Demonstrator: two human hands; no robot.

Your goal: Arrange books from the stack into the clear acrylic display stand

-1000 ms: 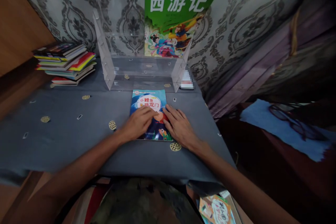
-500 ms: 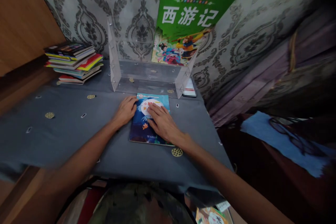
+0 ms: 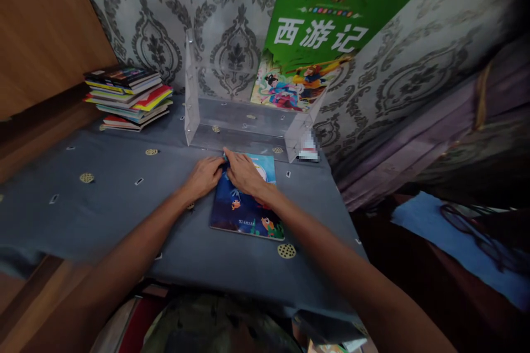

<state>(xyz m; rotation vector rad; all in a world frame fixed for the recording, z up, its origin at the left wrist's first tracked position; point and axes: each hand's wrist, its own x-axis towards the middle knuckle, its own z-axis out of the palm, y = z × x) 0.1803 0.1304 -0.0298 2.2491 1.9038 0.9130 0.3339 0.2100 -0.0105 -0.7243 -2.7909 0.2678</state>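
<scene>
Since the book (image 3: 244,210) lay flat on the tabletop (image 3: 120,220), near side of the rack (image 3: 192,116), its far left corner was probably easy to steady: left grip (image 3: 205,176) at the edge, right grip (image 3: 247,174) across the cover. Both looked half-curled; couldn't tell if either pinched it.

Left hand (image 3: 206,177): fingers bent at the upper left edge of the blue book (image 3: 242,212)
Right hand (image 3: 245,173): laid across the upper cover, fingertips by the upper left corner, close beside the left fingers
Blue book: closed, flat on the grey-blue surface (image 3: 111,209), orange fish printed low on its front
Clear stand (image 3: 191,118): just beyond the blue book, with a green book (image 3: 312,44) standing at its right part
Book stack (image 3: 132,100): uneven pile, far left, near a wooden panel (image 3: 45,27)
</scene>
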